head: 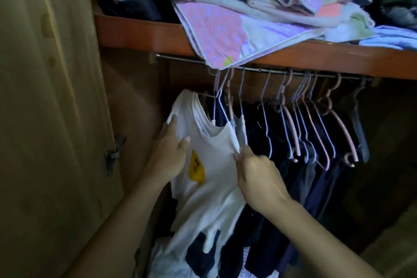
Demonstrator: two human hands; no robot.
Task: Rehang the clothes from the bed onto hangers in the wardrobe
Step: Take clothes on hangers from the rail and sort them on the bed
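A white T-shirt [212,178] with a yellow print hangs on a wire hanger [216,97] at the left end of the metal wardrobe rail [180,59]. My left hand [171,153] grips the shirt's left shoulder, thumb on the front and fingers behind the cloth. My right hand [255,171] pinches the shirt's right shoulder edge beside the neck opening. Several empty blue and pink hangers [316,124] hang along the rail to the right, over dark clothes [293,187].
A wooden shelf [140,34] above the rail holds a pile of folded pastel blankets [248,7], one corner drooping over the rail. The open wardrobe door [49,119] stands at left with a hinge [112,156]. Light cloth lies at the wardrobe bottom [167,262].
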